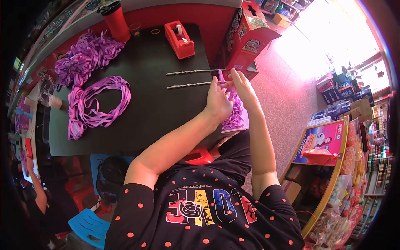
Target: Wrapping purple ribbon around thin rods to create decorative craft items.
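Two twisted metal rods [191,72] reach over the right edge of a dark table [146,112], a purple ribbon [221,75] by their right ends. The left hand [218,102], fingers curled, and right hand [246,89], fingers extended, lie beside it; whether either grips it cannot be told.

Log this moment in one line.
left hand: partly curled near purple strip; right hand: fingers extended near metal rods; rods: side by side; grip: unclear; black table: ribbon bundles, red tape dispenser
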`<act>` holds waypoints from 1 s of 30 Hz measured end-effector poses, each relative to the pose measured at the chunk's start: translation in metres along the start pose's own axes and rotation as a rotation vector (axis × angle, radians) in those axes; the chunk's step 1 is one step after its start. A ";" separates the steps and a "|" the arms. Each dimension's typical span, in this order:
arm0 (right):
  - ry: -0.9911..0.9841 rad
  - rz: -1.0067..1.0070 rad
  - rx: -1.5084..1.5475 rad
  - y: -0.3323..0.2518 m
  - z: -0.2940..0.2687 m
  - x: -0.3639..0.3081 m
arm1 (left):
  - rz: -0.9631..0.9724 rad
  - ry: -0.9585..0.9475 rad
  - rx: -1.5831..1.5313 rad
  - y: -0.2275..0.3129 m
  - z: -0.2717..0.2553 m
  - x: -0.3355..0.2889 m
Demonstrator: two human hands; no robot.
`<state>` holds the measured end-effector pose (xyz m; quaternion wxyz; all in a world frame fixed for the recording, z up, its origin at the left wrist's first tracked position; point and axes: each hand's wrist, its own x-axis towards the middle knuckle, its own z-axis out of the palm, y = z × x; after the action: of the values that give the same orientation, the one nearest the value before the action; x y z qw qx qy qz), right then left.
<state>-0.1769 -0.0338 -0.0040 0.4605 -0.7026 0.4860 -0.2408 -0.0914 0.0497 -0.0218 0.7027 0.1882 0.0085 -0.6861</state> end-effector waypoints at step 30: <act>-0.256 0.134 0.230 -0.133 0.077 0.143 | 0.043 0.006 -0.098 -0.004 0.011 -0.012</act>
<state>0.0038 -0.1174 0.0617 0.6110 -0.6363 0.4385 -0.1719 -0.0988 0.0581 -0.0094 0.7256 0.1555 0.0401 -0.6691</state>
